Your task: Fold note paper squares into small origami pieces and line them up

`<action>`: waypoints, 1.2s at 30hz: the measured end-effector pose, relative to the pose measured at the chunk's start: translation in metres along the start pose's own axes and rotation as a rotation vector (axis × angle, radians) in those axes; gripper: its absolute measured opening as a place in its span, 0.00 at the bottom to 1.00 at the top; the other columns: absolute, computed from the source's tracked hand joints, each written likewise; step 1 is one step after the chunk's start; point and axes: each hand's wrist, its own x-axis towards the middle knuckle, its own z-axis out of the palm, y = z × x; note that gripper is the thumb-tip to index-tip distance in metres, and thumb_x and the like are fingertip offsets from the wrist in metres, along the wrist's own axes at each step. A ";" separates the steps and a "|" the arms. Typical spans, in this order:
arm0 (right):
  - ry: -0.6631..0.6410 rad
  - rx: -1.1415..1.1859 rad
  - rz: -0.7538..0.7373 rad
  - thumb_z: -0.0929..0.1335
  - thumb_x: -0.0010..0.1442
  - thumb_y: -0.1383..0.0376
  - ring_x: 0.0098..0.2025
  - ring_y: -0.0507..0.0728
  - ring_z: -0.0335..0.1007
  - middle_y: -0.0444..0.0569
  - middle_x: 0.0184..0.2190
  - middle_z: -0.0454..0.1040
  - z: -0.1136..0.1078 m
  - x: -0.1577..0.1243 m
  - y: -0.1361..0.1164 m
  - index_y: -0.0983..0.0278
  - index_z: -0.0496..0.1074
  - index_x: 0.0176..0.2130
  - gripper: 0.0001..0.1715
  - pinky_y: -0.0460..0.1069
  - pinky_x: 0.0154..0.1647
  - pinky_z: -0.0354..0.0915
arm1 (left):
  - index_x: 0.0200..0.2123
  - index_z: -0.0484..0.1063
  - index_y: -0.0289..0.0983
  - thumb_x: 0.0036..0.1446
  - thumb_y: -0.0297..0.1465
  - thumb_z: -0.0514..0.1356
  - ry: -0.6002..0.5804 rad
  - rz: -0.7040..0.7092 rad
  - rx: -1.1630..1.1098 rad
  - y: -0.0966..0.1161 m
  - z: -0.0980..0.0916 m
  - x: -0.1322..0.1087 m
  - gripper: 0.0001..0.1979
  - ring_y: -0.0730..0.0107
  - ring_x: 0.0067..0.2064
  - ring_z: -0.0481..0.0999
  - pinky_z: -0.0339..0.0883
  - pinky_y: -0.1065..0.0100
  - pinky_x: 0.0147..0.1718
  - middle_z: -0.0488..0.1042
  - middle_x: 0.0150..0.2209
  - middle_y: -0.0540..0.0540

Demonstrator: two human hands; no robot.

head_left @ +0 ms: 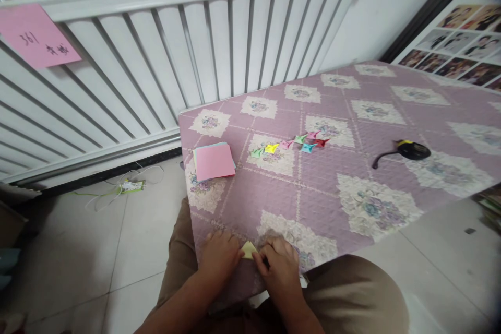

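Observation:
A small pale yellow piece of folded paper [248, 249] lies near the front edge of the table, its top coming to a point. My left hand [219, 254] is closed at its left side, with the thumb on its edge. At the right side my right hand [279, 261] is closed too, pinching the paper's edge with thumb and curled fingers. Farther back lie several small folded paper pieces, among them a yellow one [271, 148], a blue one [308, 148] and a red one [322, 142]. A stack of square paper [215, 162], pink on top, sits to the left.
A purple flowered cloth covers the table [270, 193]. Toward the right rests a black and yellow object with a curved stem [414, 150]. A white radiator [235, 42] stands behind, with a pink note [37, 36] on it. A cable and power strip [132, 186] lie on the floor.

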 end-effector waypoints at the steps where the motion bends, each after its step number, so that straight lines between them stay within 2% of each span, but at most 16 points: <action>1: -0.006 0.000 0.007 0.68 0.57 0.61 0.41 0.60 0.62 0.46 0.34 0.70 0.000 0.000 0.000 0.59 0.67 0.24 0.11 0.55 0.43 0.55 | 0.32 0.73 0.37 0.59 0.32 0.57 0.002 0.002 0.000 0.000 0.000 0.000 0.06 0.56 0.40 0.72 0.62 0.57 0.40 0.74 0.35 0.46; 9: -0.008 -0.018 0.022 0.67 0.58 0.61 0.40 0.59 0.62 0.46 0.33 0.70 -0.006 0.002 -0.006 0.58 0.67 0.27 0.09 0.54 0.43 0.55 | 0.32 0.70 0.38 0.60 0.34 0.57 0.083 0.059 -0.043 -0.008 0.009 -0.002 0.07 0.61 0.38 0.70 0.58 0.60 0.39 0.73 0.33 0.48; 11: -0.004 -0.037 0.015 0.67 0.58 0.61 0.40 0.59 0.62 0.46 0.33 0.69 -0.006 0.001 -0.008 0.58 0.67 0.27 0.09 0.54 0.42 0.55 | 0.32 0.69 0.38 0.61 0.33 0.56 0.126 0.168 -0.029 -0.012 0.012 -0.002 0.07 0.63 0.38 0.69 0.57 0.61 0.40 0.72 0.33 0.49; 16: -0.012 -0.031 0.025 0.67 0.59 0.61 0.40 0.60 0.62 0.46 0.34 0.70 -0.004 0.000 -0.007 0.58 0.67 0.28 0.09 0.55 0.43 0.56 | 0.36 0.69 0.41 0.64 0.31 0.54 0.197 0.612 0.041 -0.021 0.009 0.001 0.05 0.67 0.39 0.66 0.55 0.64 0.40 0.69 0.34 0.50; 18: -0.019 -0.022 0.024 0.67 0.59 0.62 0.40 0.60 0.62 0.46 0.35 0.71 -0.003 -0.001 -0.004 0.58 0.68 0.28 0.08 0.56 0.43 0.56 | 0.37 0.69 0.41 0.65 0.31 0.53 0.204 0.690 0.065 -0.022 0.005 0.003 0.06 0.67 0.38 0.66 0.54 0.64 0.39 0.69 0.33 0.50; 21: -0.019 0.015 -0.034 0.65 0.61 0.64 0.40 0.58 0.64 0.46 0.36 0.72 -0.005 -0.003 0.003 0.58 0.71 0.31 0.07 0.54 0.43 0.58 | 0.40 0.69 0.41 0.65 0.31 0.53 0.207 0.720 0.090 -0.023 0.003 0.003 0.06 0.66 0.37 0.65 0.54 0.63 0.37 0.69 0.33 0.49; 24: 0.011 0.014 -0.127 0.62 0.63 0.67 0.41 0.57 0.66 0.47 0.38 0.73 -0.007 -0.010 0.007 0.57 0.72 0.39 0.10 0.53 0.45 0.60 | 0.40 0.70 0.41 0.65 0.31 0.53 0.218 0.723 0.089 -0.024 0.004 0.003 0.06 0.66 0.37 0.65 0.53 0.62 0.37 0.69 0.33 0.49; 27: 0.006 -0.058 -0.227 0.61 0.62 0.70 0.44 0.58 0.67 0.48 0.41 0.74 -0.006 -0.021 0.002 0.58 0.71 0.46 0.15 0.54 0.48 0.60 | 0.38 0.70 0.41 0.64 0.31 0.54 0.235 0.721 0.084 -0.024 0.005 0.003 0.05 0.66 0.36 0.65 0.53 0.62 0.37 0.69 0.33 0.49; 30: 0.055 -0.131 -0.277 0.61 0.60 0.73 0.47 0.60 0.67 0.50 0.43 0.75 -0.003 -0.030 -0.005 0.59 0.71 0.48 0.19 0.55 0.50 0.59 | 0.37 0.70 0.40 0.64 0.31 0.54 0.236 0.723 0.088 -0.024 0.006 0.003 0.05 0.67 0.36 0.65 0.52 0.62 0.37 0.69 0.32 0.50; 33: 0.026 -0.163 -0.291 0.61 0.61 0.71 0.49 0.60 0.66 0.49 0.45 0.75 -0.002 -0.035 -0.009 0.59 0.70 0.50 0.20 0.56 0.51 0.56 | 0.39 0.69 0.41 0.65 0.31 0.53 0.234 0.717 0.083 -0.024 0.007 0.001 0.06 0.67 0.37 0.66 0.53 0.62 0.38 0.69 0.32 0.49; 36: 0.039 -0.150 -0.251 0.62 0.62 0.65 0.49 0.60 0.65 0.48 0.46 0.75 0.001 -0.039 -0.009 0.58 0.69 0.51 0.17 0.57 0.55 0.51 | 0.44 0.68 0.40 0.66 0.32 0.51 0.224 0.696 0.098 -0.026 0.009 -0.005 0.08 0.66 0.38 0.67 0.53 0.62 0.38 0.70 0.35 0.48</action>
